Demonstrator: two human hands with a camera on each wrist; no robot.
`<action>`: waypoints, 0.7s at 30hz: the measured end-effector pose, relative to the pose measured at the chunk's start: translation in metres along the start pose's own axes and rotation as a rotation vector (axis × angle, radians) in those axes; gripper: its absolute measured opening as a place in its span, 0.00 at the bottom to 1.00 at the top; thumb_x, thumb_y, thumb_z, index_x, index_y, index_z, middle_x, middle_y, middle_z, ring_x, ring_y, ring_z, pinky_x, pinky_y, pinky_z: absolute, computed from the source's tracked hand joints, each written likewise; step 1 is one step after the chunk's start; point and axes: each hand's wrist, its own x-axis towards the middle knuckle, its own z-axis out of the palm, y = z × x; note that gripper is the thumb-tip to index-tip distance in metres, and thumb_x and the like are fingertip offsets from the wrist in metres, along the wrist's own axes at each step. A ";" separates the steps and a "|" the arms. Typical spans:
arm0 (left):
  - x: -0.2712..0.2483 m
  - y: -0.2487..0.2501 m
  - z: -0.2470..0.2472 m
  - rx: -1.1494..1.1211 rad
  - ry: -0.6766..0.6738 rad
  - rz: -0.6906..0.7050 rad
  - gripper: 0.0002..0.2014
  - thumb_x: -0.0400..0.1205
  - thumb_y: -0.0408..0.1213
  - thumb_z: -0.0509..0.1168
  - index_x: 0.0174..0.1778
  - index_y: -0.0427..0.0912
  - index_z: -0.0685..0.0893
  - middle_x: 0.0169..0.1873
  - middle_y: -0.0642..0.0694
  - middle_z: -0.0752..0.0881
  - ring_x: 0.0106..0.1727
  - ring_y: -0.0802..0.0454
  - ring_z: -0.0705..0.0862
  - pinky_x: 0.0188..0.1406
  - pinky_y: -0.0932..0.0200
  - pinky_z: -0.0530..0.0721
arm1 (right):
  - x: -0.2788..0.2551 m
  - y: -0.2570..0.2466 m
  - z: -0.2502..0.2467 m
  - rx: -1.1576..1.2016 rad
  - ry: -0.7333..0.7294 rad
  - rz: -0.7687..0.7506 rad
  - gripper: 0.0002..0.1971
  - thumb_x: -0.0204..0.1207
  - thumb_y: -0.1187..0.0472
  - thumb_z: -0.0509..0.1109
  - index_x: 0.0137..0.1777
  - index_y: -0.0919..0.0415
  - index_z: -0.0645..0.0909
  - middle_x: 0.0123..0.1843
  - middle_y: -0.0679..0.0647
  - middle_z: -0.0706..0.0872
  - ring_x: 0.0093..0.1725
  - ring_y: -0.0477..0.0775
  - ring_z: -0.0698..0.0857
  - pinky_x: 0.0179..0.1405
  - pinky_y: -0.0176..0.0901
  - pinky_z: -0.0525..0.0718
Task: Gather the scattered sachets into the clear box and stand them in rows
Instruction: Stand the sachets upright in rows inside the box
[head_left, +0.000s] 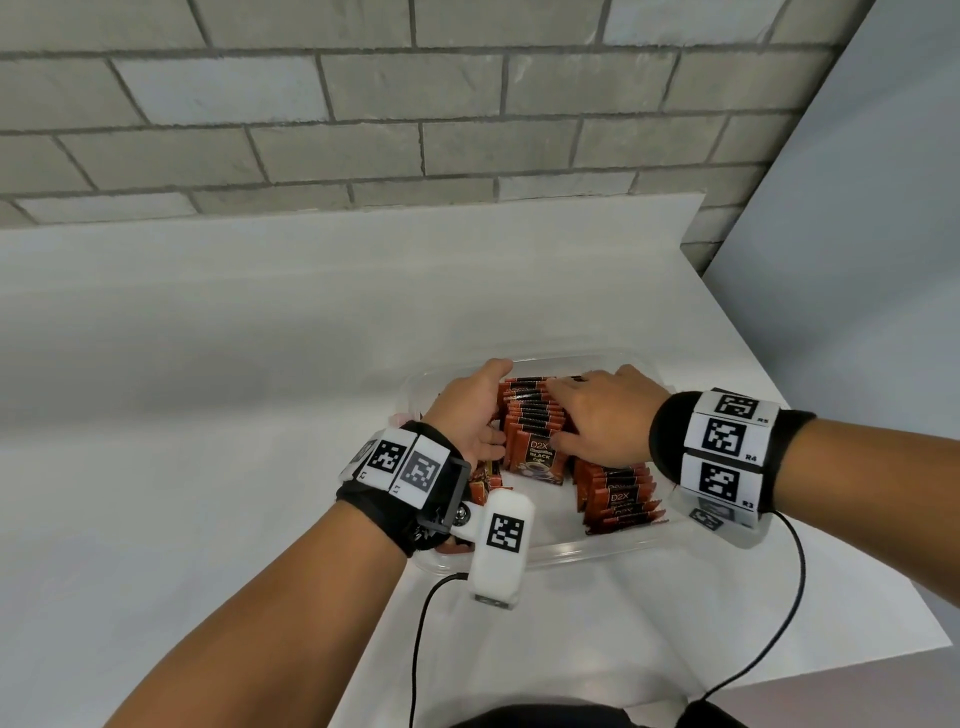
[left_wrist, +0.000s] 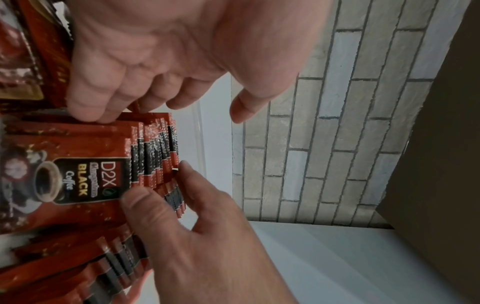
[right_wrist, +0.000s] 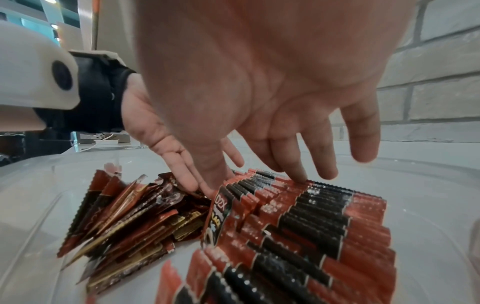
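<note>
where "d2x black coffee" faces me, my left hand (head_left: 474, 410) and right hand (head_left: 605, 415), fingers straight, flanking the sachet row (head_left: 530, 415) in the clear box (head_left: 597, 548).

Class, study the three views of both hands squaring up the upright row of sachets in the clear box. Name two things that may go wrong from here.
1. The upright row of sachets is braced only by the left hand and right hand; on release it may topple.
2. The loose heap of sachets lies beside it in the clear box, and a sideways push may jumble them.
</note>
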 end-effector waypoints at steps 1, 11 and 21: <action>-0.001 0.001 0.001 -0.003 -0.001 -0.012 0.19 0.86 0.53 0.57 0.65 0.43 0.71 0.40 0.44 0.79 0.48 0.40 0.81 0.56 0.45 0.78 | 0.001 -0.001 0.001 -0.033 -0.021 -0.002 0.31 0.81 0.38 0.55 0.77 0.57 0.63 0.73 0.53 0.75 0.69 0.57 0.74 0.70 0.58 0.68; -0.001 0.008 -0.002 -0.083 -0.076 -0.108 0.33 0.86 0.55 0.54 0.83 0.41 0.57 0.78 0.34 0.67 0.65 0.31 0.76 0.52 0.36 0.77 | 0.003 -0.008 0.006 -0.110 -0.093 0.010 0.40 0.80 0.31 0.44 0.84 0.57 0.49 0.86 0.57 0.43 0.84 0.60 0.40 0.81 0.64 0.40; 0.002 0.003 -0.002 -0.088 -0.086 -0.103 0.32 0.85 0.54 0.57 0.82 0.39 0.60 0.71 0.33 0.75 0.65 0.32 0.79 0.59 0.37 0.76 | 0.001 -0.013 0.005 -0.079 -0.058 -0.030 0.39 0.80 0.32 0.49 0.83 0.57 0.54 0.84 0.57 0.56 0.83 0.60 0.54 0.78 0.62 0.53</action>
